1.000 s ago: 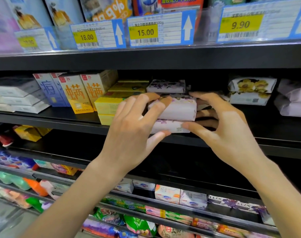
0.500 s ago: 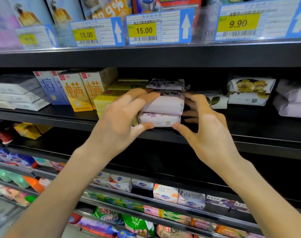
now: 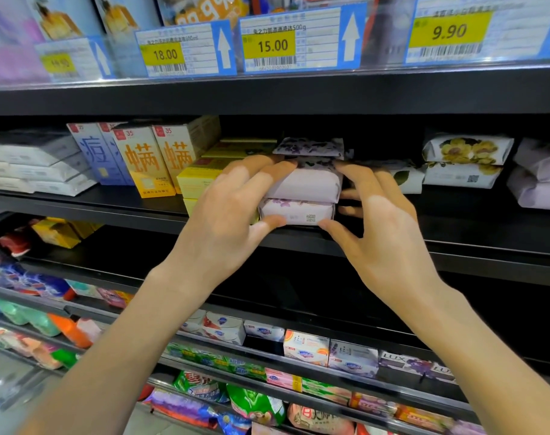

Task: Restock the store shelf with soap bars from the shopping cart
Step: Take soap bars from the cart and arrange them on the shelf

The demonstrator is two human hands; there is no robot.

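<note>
Two lavender-wrapped soap bars lie stacked on the black middle shelf, the upper bar on the lower bar. My left hand grips the stack from the left, fingers over the top bar and thumb at the lower bar's front. My right hand holds the stack's right side, with its thumb on the lower bar's front corner. Behind the stack lies another purple-flowered bar. The shopping cart is out of view.
Yellow boxes stand right beside the stack on the left, then orange boxes and white packs. Yellow-flowered soaps and lilac packs sit to the right. Price tags line the shelf above; boxed soaps fill the shelf below.
Both hands have slid the two stacked bars leftward and deeper onto the shelf, up against the yellow boxes. The grip on the stack is unchanged.
</note>
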